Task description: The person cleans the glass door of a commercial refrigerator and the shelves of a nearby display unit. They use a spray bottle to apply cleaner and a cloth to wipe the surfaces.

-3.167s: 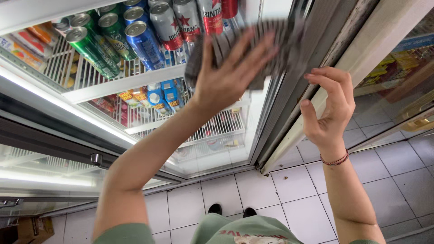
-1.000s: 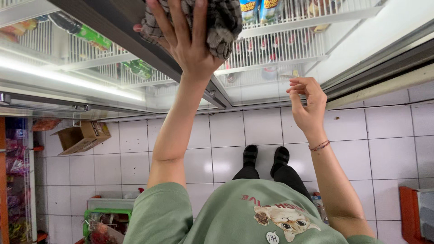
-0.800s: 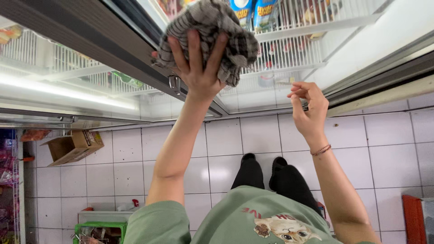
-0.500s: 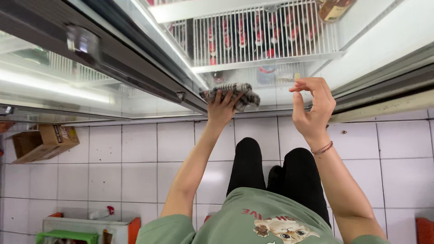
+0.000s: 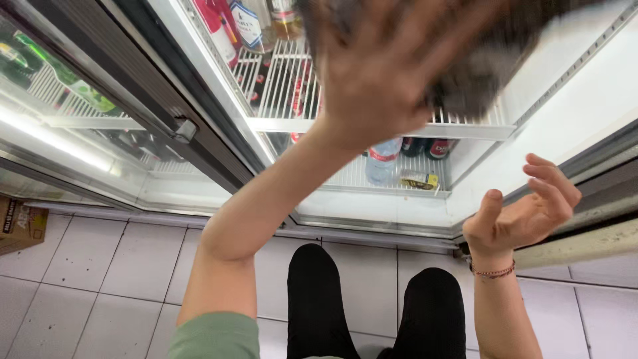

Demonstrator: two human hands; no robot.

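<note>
From the head view, looking down past the person's own arms, the left hand (image 5: 392, 73) is raised close to the camera and blurred, its fingers spread wide and its palm pressed flat against a dark grey cloth (image 5: 485, 73). The cloth is bunched up behind the hand, high in the open cooler, in front of the white wire shelf (image 5: 279, 86) and next to the white inner wall (image 5: 585, 100); whether it touches either of them cannot be told through the blur. The right hand (image 5: 522, 219) hangs lower and to the right, just in front of the cooler's door frame, palm turned up, fingers loosely curled and apart, holding nothing; a thin red bracelet (image 5: 493, 271) circles its wrist. Bottles with red labels (image 5: 222, 26) stand on the wire shelf at the top. On the lower shelf a clear plastic bottle (image 5: 383, 159) stands beside a small yellow carton (image 5: 419, 179). To the left, a dark door frame with a latch (image 5: 185, 129) separates a second glass compartment lit from inside. Below, the person's black trouser legs (image 5: 319, 299) stand on the pale tiled floor (image 5: 100, 266), and a cardboard box (image 5: 20, 223) sits at the left edge.
</note>
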